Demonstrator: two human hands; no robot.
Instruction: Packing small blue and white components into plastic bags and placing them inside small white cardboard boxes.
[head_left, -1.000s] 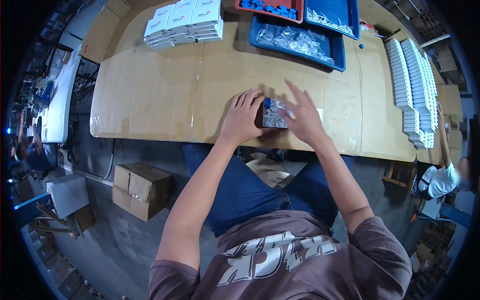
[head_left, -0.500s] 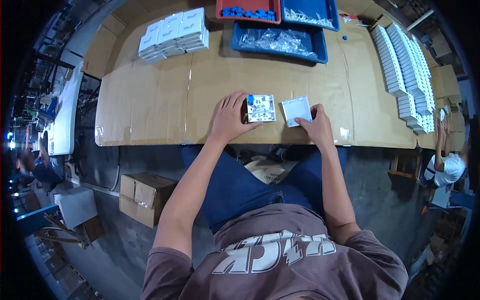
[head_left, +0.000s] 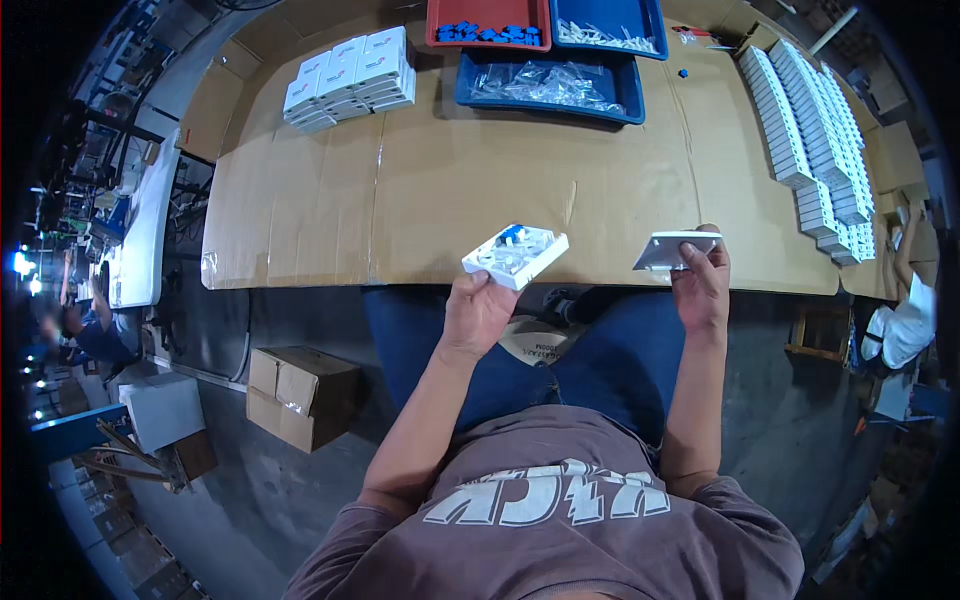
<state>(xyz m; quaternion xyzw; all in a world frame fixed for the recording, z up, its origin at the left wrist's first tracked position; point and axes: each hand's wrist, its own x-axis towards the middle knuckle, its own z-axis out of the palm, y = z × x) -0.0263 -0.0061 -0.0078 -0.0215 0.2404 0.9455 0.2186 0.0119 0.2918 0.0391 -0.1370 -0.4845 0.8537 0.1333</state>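
My left hand (head_left: pixel 478 312) holds a white plastic box base (head_left: pixel 515 255) with a blue part inside, lifted just off the near edge of the cardboard-covered table (head_left: pixel 440 190). My right hand (head_left: pixel 703 282) grips a flat white cover plate (head_left: pixel 675 249) by its lower edge, held apart to the right of the base. Both pieces are in the air over the table's front edge and my lap.
A stack of white boxes (head_left: pixel 350 75) sits at the back left. A red tray of blue parts (head_left: pixel 488 22) and two blue trays (head_left: pixel 548 85) of clear bags stand at the back. Rows of white boxes (head_left: pixel 810 130) line the right. A cardboard carton (head_left: pixel 300 392) lies on the floor left.
Both hands were together on the box on the table; the cover came off and the hands have pulled back toward me, each lifting one piece, base left and cover right.
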